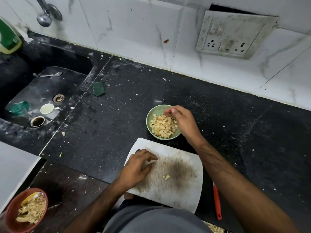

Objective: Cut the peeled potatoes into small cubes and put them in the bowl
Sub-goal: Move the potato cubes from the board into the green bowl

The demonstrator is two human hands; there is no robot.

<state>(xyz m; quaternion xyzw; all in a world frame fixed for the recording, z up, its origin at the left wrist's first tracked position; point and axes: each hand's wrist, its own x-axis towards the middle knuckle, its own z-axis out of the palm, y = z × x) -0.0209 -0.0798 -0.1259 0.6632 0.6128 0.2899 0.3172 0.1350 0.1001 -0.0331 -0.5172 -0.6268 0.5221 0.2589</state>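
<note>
A pale green bowl (152,113) on the black counter holds a heap of small potato cubes (162,126). My right hand (180,118) hovers over the bowl's right side with its fingertips bunched above the cubes; whether it still pinches any is not visible. My left hand (138,165) rests on the left part of the worn white cutting board (181,195), fingers loosely curled, holding nothing. A few potato cubes (166,176) and one scrap (164,163) lie on the board. A knife with an orange-red handle (217,200) lies on the counter to the right of the board.
A red bowl of peelings (11,214) sits at the lower left. The sink (25,84) to the left holds two cups (47,108), a spoon and a green scrap. A green scrub pad (98,88) lies by the sink's edge. Beside the tap, at the far left, stands a green bottle (8,37).
</note>
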